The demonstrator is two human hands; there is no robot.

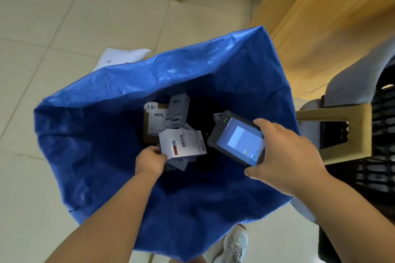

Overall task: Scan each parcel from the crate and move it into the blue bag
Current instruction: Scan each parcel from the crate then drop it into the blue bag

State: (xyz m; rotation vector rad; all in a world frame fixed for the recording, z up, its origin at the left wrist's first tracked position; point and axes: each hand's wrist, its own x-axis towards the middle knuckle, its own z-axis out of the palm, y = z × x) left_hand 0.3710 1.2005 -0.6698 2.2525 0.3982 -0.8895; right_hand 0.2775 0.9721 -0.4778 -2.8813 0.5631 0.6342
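Left hand (pixel 150 161) pinching white parcel (pixel 182 144) inside blue bag (pixel 102 126), right hand (pixel 284 151) at 3 o'clock gripping scanner (pixel 237 141), crate (pixel 380 134) far right

The left hand (pixel 149 161), reaching downward, pinches a white parcel (pixel 183 143) by its edge; the right hand (pixel 286 156) grips a handheld scanner (pixel 237 139).

Left hand (pixel 150 161) pinches white parcel (pixel 182 144) inside blue bag (pixel 89 126); right hand (pixel 286 156) grips scanner (pixel 237 139).
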